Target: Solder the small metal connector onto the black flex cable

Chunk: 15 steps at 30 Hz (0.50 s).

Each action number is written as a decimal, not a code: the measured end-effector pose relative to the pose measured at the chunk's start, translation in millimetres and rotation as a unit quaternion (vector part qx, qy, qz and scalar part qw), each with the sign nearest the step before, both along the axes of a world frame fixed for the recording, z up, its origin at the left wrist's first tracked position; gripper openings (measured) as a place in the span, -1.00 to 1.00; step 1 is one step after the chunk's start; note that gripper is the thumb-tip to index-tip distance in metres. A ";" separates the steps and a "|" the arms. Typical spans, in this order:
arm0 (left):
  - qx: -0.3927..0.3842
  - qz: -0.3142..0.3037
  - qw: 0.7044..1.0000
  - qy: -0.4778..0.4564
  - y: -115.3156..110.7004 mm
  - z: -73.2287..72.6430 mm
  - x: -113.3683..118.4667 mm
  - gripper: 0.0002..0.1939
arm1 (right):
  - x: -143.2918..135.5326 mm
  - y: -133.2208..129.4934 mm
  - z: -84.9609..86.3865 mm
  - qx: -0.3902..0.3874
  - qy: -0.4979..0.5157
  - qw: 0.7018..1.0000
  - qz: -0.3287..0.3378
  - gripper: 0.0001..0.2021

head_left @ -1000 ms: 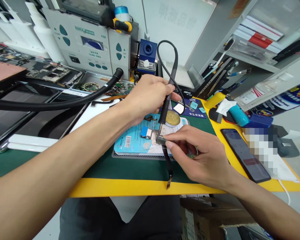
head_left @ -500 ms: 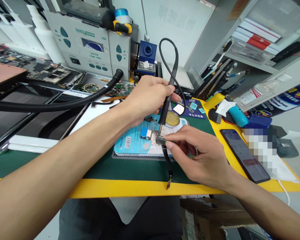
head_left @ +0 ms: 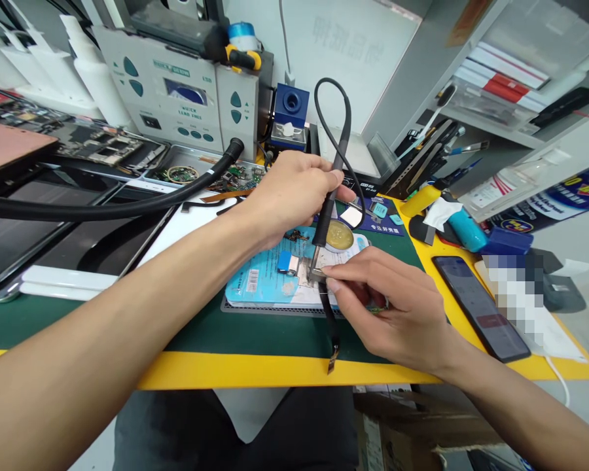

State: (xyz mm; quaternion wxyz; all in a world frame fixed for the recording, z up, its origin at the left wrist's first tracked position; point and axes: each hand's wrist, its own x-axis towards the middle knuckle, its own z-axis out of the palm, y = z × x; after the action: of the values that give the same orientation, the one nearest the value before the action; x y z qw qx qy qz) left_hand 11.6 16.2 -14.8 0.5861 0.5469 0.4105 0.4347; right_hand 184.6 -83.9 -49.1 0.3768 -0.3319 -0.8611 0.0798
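"What's the left hand [head_left: 297, 190] holding?"
"A soldering iron [head_left: 324, 219], fingers closed round its handle, tip at a small metal part [head_left: 317, 275]."
"And the right hand [head_left: 397, 304]?"
"Pinching that part between finger and thumb, over the blue packet [head_left: 265, 294]."

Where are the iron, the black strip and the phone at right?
Iron [head_left: 324, 215]: head view, on its black handle.
Black strip [head_left: 330, 325]: head view, midway along its visible length.
Phone [head_left: 481, 308]: head view, middle of its screen.
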 end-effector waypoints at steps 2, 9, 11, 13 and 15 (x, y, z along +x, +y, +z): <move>-0.001 0.000 1.000 0.000 -0.3 0.2 0.6 -0.74 | -0.1 0.1 -0.5 0.015 -0.014 1.000 0.005 -0.81; -0.003 -0.001 1.000 0.001 -1.8 1.3 -0.1 -0.71 | 3.3 1.6 -0.5 0.083 -0.069 0.994 0.001 -0.83; -0.003 -0.003 1.000 0.000 -2.3 1.8 -0.4 -0.70 | 6.1 1.4 -0.7 0.121 -0.111 0.986 0.003 -0.85; -0.003 -0.005 1.000 0.003 -2.3 1.8 -0.4 -0.69 | 9.3 0.9 -1.4 0.153 -0.154 0.976 0.006 -0.86; -0.002 -0.005 1.000 0.002 -1.8 1.3 -0.2 -0.69 | 11.9 0.4 -2.5 0.165 -0.176 0.970 0.011 -0.87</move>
State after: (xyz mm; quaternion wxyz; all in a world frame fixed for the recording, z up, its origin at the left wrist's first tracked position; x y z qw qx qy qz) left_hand 11.3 14.4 -13.5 0.5885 0.5488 0.4097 0.4297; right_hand 196.5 -83.6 -51.6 0.2677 -0.2642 -0.9189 -0.1193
